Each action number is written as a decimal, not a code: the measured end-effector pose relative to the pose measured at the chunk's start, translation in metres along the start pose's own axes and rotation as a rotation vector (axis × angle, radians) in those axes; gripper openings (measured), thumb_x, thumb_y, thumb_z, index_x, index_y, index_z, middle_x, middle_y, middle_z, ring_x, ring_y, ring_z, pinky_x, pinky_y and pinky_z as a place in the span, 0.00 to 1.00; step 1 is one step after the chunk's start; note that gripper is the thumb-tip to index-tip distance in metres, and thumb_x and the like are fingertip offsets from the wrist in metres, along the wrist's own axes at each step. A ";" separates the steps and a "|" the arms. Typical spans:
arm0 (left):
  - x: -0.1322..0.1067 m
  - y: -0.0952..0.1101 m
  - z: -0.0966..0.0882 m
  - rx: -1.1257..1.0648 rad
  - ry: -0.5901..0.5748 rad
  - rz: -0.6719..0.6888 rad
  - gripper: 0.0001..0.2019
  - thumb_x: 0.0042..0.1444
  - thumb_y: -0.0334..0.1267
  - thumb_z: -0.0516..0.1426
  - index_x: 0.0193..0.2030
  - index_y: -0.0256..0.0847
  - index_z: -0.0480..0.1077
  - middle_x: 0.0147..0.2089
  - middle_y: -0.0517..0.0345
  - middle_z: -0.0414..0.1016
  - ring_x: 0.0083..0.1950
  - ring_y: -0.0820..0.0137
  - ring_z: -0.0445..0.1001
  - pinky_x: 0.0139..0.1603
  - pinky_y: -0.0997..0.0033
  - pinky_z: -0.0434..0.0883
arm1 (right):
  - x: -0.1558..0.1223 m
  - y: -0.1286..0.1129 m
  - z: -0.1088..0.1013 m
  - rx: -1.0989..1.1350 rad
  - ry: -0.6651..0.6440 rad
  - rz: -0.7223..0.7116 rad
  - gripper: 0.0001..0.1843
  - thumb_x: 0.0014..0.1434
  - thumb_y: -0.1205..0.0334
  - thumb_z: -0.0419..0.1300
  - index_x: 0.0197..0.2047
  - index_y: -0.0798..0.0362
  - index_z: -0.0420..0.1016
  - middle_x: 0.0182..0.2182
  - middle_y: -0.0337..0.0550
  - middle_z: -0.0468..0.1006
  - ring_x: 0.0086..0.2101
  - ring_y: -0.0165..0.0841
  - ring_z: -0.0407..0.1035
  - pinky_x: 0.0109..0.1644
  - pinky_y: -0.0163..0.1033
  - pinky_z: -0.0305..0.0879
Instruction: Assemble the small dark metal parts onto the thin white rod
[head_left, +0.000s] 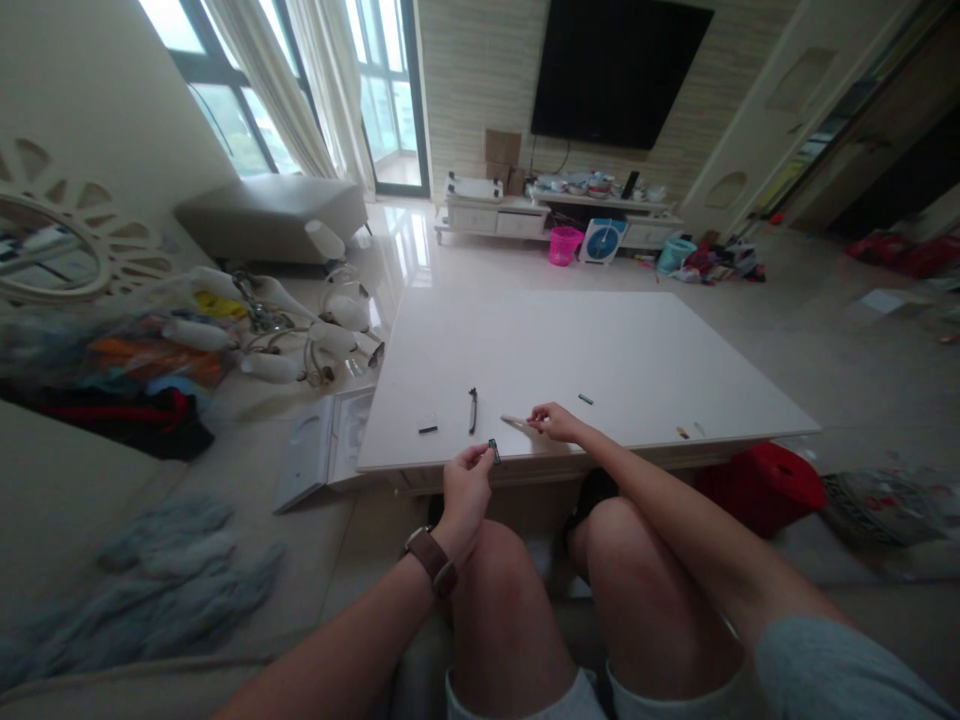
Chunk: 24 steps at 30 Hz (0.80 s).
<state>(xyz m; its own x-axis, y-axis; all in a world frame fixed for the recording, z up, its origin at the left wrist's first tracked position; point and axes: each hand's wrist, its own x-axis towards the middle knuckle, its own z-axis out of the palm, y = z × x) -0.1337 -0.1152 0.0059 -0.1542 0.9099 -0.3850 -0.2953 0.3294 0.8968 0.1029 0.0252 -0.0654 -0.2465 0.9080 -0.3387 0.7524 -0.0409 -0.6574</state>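
My left hand (466,485), with a brown-strapped watch on its wrist, pinches a small green-and-black razor cartridge (493,452) just off the table's front edge. Closed on a slim pale stick (514,420) is my right hand (553,422), low over the white table (540,345); the stick points left, and its exact kind is too small to make out. A razor handle (473,412) with a dark top end lies left of the stick. Farther left is a small clear piece with a black strip (427,429). Another dark green cartridge (586,399) rests beyond my right hand.
Two small pieces, one brownish (682,433), lie near the table's right front edge. Below that edge stands a red bin (772,485). An open white box (319,445) and a lamp with several white shades (300,330) sit on the floor to the left.
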 end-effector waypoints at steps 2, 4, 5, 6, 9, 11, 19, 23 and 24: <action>0.000 0.001 0.000 0.010 0.006 -0.013 0.25 0.45 0.50 0.68 0.44 0.32 0.78 0.25 0.61 0.71 0.20 0.80 0.56 0.21 0.75 0.52 | -0.011 0.000 0.003 0.013 -0.153 0.012 0.09 0.52 0.61 0.69 0.36 0.57 0.82 0.25 0.39 0.78 0.24 0.28 0.66 0.29 0.32 0.61; -0.001 0.002 0.000 0.014 0.009 -0.005 0.24 0.44 0.50 0.68 0.43 0.32 0.79 0.25 0.61 0.71 0.20 0.80 0.56 0.22 0.75 0.53 | -0.025 0.003 0.006 0.024 -0.264 0.030 0.12 0.45 0.59 0.73 0.33 0.56 0.82 0.21 0.37 0.77 0.20 0.27 0.65 0.25 0.32 0.60; -0.001 0.002 0.000 0.013 0.009 0.003 0.24 0.44 0.50 0.68 0.42 0.32 0.79 0.25 0.61 0.71 0.21 0.79 0.58 0.23 0.75 0.54 | -0.033 0.005 0.007 0.030 -0.292 0.035 0.14 0.42 0.57 0.74 0.32 0.56 0.82 0.20 0.37 0.77 0.20 0.27 0.65 0.24 0.32 0.59; -0.001 0.003 0.000 0.011 0.007 0.010 0.24 0.43 0.50 0.69 0.42 0.32 0.79 0.25 0.60 0.71 0.22 0.78 0.59 0.24 0.75 0.56 | -0.040 0.007 0.007 0.039 -0.301 0.035 0.15 0.42 0.56 0.74 0.32 0.55 0.83 0.21 0.37 0.77 0.19 0.27 0.65 0.23 0.32 0.59; -0.002 0.003 0.000 0.006 0.007 0.015 0.24 0.42 0.51 0.69 0.41 0.33 0.80 0.25 0.60 0.71 0.23 0.77 0.62 0.25 0.74 0.58 | -0.051 0.013 0.001 0.080 -0.198 0.020 0.19 0.51 0.49 0.68 0.40 0.54 0.82 0.27 0.40 0.80 0.20 0.27 0.66 0.23 0.32 0.60; -0.002 0.003 0.000 0.014 0.006 0.008 0.25 0.43 0.51 0.69 0.42 0.32 0.80 0.24 0.61 0.70 0.22 0.78 0.60 0.24 0.74 0.57 | -0.049 0.018 -0.008 0.101 -0.024 0.026 0.21 0.59 0.48 0.61 0.47 0.55 0.80 0.32 0.43 0.80 0.20 0.26 0.65 0.23 0.32 0.61; -0.005 0.006 0.002 0.015 -0.002 -0.018 0.26 0.46 0.50 0.67 0.45 0.30 0.77 0.24 0.64 0.67 0.18 0.81 0.53 0.18 0.76 0.50 | -0.020 0.035 -0.018 0.009 0.391 0.142 0.13 0.64 0.55 0.56 0.41 0.55 0.77 0.27 0.43 0.74 0.26 0.30 0.65 0.28 0.33 0.59; -0.007 0.009 0.003 0.014 0.000 -0.028 0.25 0.46 0.51 0.67 0.44 0.31 0.77 0.24 0.65 0.67 0.18 0.82 0.53 0.18 0.76 0.50 | -0.019 0.023 -0.003 -0.020 0.219 0.095 0.12 0.62 0.60 0.58 0.41 0.58 0.79 0.30 0.46 0.78 0.31 0.31 0.67 0.32 0.32 0.60; -0.007 0.010 0.003 0.013 -0.001 -0.029 0.26 0.46 0.51 0.68 0.44 0.31 0.77 0.24 0.65 0.67 0.18 0.82 0.53 0.18 0.76 0.49 | -0.021 0.019 0.002 -0.018 0.133 0.081 0.12 0.61 0.60 0.59 0.41 0.58 0.80 0.30 0.45 0.78 0.31 0.31 0.67 0.32 0.32 0.61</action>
<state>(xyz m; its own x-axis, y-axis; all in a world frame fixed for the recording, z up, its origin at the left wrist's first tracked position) -0.1326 -0.1179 0.0178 -0.1450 0.9002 -0.4106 -0.2874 0.3587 0.8881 0.1215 0.0046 -0.0723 -0.1021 0.9494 -0.2972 0.7779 -0.1100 -0.6186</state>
